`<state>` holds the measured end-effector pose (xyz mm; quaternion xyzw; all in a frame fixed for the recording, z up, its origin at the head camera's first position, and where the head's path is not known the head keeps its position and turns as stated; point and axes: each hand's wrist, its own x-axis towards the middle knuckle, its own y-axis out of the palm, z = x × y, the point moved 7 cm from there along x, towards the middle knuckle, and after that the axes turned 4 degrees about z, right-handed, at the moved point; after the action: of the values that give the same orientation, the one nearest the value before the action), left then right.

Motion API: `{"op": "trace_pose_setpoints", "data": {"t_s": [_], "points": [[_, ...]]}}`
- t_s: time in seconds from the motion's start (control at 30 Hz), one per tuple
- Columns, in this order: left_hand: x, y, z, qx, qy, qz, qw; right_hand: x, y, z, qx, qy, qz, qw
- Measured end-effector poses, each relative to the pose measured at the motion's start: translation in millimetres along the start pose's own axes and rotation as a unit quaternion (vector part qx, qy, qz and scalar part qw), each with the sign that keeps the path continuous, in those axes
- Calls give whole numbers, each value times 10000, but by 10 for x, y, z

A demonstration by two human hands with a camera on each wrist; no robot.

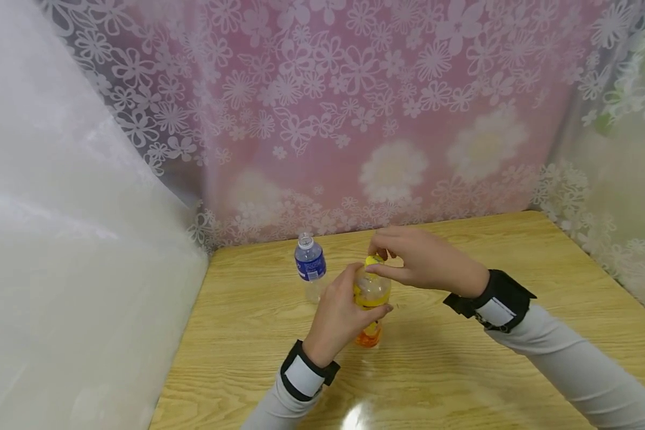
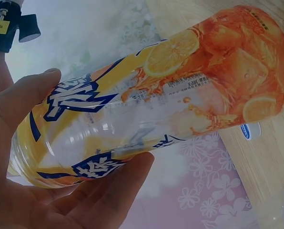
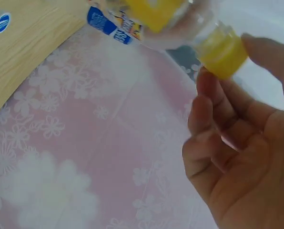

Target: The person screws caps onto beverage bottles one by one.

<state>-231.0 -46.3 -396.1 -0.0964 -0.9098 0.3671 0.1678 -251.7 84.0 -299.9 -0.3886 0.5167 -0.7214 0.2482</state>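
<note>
My left hand (image 1: 335,316) is wrapped around the body of a clear plastic bottle (image 2: 151,124) with a yellow and orange citrus-drink label. Its thumb and fingers lie on opposite sides of the bottle in the left wrist view. At the bottle's neck, my right hand (image 1: 421,260) pinches the yellow cap (image 3: 223,53) between thumb and index finger. The bottle looks upright in the head view; whether its base touches the table I cannot tell. Just left of it stands a second clear bottle (image 1: 310,263) with a blue label and an uncapped mouth.
A small white cap with a blue top (image 3: 2,22) lies on the wooden table (image 1: 236,334). Behind the table hangs a pink flowered curtain (image 1: 301,119), with a white sheet (image 1: 86,239) along the left side and a flowered sheet (image 1: 623,197) on the right.
</note>
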Motion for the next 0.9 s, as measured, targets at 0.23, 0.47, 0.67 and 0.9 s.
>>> {"op": "trace_pose_setpoints", "data": {"t_s": [0.23, 0.47, 0.67, 0.9], "points": [[-5, 10, -14, -73, 40, 36, 10000, -26, 35, -28, 392, 34, 380, 9985], [-21, -18, -6, -3, 84, -21, 10000, -33, 3, 25, 1031, -318, 787, 9910], [-19, 9, -14, 114, 207, -103, 9997, -19, 26, 34, 751, -441, 471, 9951], [-19, 26, -40, 278, 421, -318, 9982, -32, 69, 67, 168, -563, -93, 9982]]}}
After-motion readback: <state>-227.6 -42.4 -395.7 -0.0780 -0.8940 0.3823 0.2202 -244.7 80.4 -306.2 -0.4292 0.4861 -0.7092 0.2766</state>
